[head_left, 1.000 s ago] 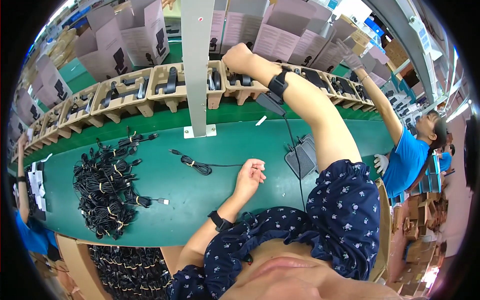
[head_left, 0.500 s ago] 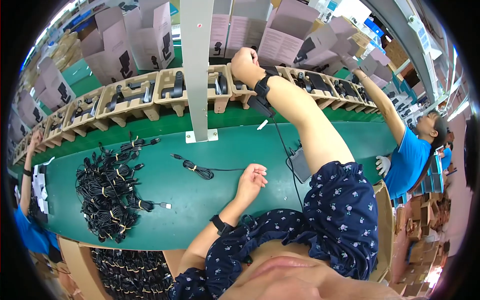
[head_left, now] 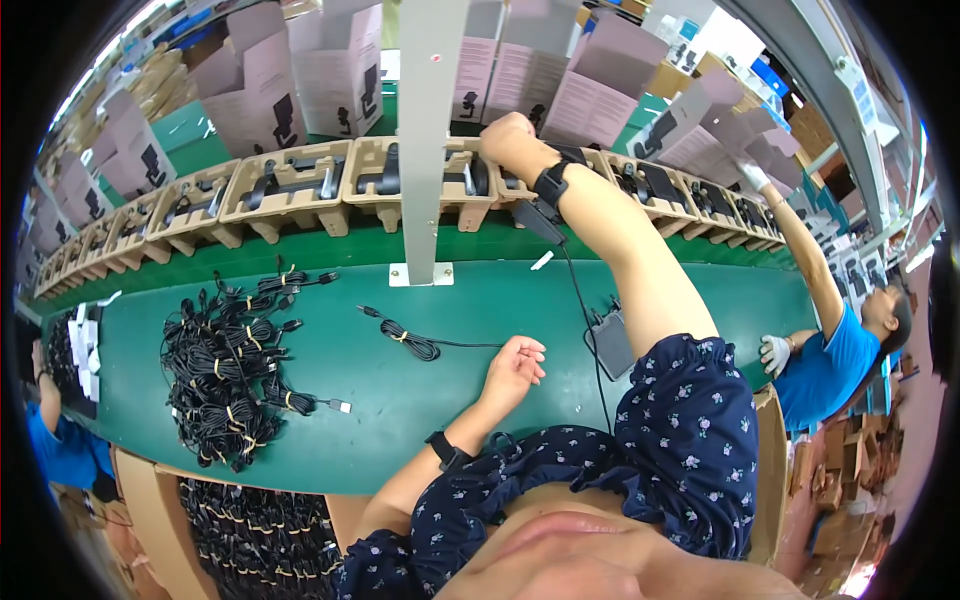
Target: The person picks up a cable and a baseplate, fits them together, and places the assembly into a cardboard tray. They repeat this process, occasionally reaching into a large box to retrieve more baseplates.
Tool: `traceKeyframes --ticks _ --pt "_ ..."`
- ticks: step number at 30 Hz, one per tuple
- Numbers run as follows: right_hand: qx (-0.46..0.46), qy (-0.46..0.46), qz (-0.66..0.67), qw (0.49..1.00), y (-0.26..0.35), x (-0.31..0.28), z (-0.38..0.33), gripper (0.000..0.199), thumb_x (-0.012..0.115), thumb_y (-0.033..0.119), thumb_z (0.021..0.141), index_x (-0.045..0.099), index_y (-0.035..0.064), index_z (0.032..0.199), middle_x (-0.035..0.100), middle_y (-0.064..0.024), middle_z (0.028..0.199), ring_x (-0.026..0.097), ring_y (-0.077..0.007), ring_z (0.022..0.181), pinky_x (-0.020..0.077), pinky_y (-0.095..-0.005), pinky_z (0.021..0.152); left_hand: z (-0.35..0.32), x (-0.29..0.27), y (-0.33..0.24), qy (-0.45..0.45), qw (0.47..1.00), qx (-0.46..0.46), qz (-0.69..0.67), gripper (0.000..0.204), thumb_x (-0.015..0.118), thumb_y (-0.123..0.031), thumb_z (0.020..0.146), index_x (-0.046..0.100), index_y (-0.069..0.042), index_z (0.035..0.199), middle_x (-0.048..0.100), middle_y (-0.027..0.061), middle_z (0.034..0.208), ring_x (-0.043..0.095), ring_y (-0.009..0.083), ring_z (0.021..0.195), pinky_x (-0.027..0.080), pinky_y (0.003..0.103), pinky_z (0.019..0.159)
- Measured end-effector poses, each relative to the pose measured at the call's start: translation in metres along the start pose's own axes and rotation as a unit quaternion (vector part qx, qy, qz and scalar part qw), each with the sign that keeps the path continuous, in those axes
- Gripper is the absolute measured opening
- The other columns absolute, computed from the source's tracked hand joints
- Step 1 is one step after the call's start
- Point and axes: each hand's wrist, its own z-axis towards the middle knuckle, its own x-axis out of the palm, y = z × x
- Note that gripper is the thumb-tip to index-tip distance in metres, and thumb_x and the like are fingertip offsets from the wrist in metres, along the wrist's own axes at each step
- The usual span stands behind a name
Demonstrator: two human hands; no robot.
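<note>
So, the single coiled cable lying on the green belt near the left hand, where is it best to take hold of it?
Probably at the tied coil, from above: it is the thickest part, lying flat on the belt, with loose ends trailing both ways.

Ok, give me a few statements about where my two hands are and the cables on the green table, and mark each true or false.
1. The right hand reaches up to the row of brown moulded pulp trays. True.
2. The left hand grips the small coiled black cable. False: it rests open on the green table surface, and the coil lies apart from it.
3. A heap of bundled black cables lies to the left on the table. True.
4. The right wrist is bare. False: it wears a black wrist strap with a cord hanging down.
</note>
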Motion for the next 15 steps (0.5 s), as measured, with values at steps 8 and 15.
traceKeyframes --ticks 8,15 --pt "0.108 -0.193 0.264 0.939 -0.022 0.053 0.014 0.024 0.048 0.016 0.081 0.065 0.0019 0.09 0.061 -0.0195 0.099 0.061 -0.0314 0.091 0.0501 -0.0414 0.074 0.0 0.001 0.004 0.007 0.999 0.026 -0.044 0.02 0.035 0.01 0.081 0.049 -0.001 0.09 0.053 0.0067 0.082 0.054 0.0115 0.064 0.045 0.023 0.054" --pt "0.116 -0.296 0.369 0.873 -0.002 0.101 0.015 0.033 0.042 0.01 0.08 0.043 -0.0094 0.106 0.059 -0.027 0.091 0.058 -0.0352 0.093 0.0452 -0.0429 0.082 -0.001 0.004 0.004 0.021 1.0 0.014 -0.014 0.016 0.039 0.007 0.085 0.049 -0.003 0.094 0.053 0.0053 0.086 0.053 0.0116 0.069 0.045 0.023 0.059"
